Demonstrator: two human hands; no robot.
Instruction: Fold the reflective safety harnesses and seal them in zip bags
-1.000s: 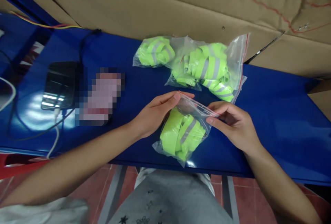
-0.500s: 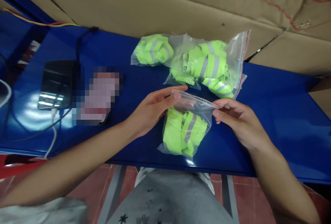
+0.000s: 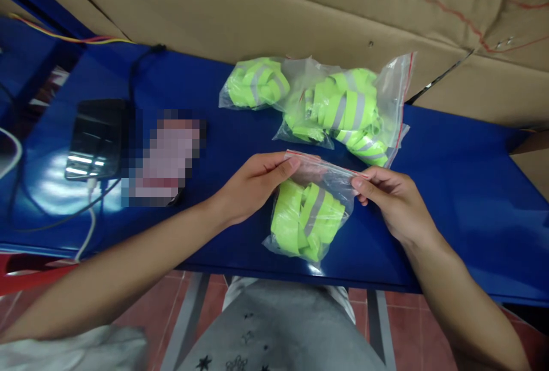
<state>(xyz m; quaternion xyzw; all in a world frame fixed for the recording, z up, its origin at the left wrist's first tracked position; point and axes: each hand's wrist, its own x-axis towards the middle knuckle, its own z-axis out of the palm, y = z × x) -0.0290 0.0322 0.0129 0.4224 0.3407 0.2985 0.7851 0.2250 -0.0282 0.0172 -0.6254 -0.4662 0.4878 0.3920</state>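
Note:
A clear zip bag point(image 3: 338, 179) with a red line along its top lies near the table's front edge. Inside it is a folded neon-yellow strap point(image 3: 286, 216) with a grey reflective stripe. My left hand point(image 3: 261, 182) pinches the bag's top left corner between thumb and fingers. At the top right corner, my right hand point(image 3: 388, 196) is closed on the same zip edge. The top edge is stretched fairly straight between both hands. Just beyond, several similar bags of neon straps point(image 3: 343, 102) lie heaped together.
A black box-like device point(image 3: 96, 139) with cables stands at the left of the blue table point(image 3: 463, 199). Beside it lies a blurred-out, phone-like object point(image 3: 167, 156). Brown cardboard point(image 3: 274, 11) runs along the back. Part of a red object point(image 3: 38, 274) shows at lower left.
My left index finger, stretched out past the bag before, has curled in behind its corner. My right hand has shifted its grip slightly along the zip edge. The other bags lie as before.

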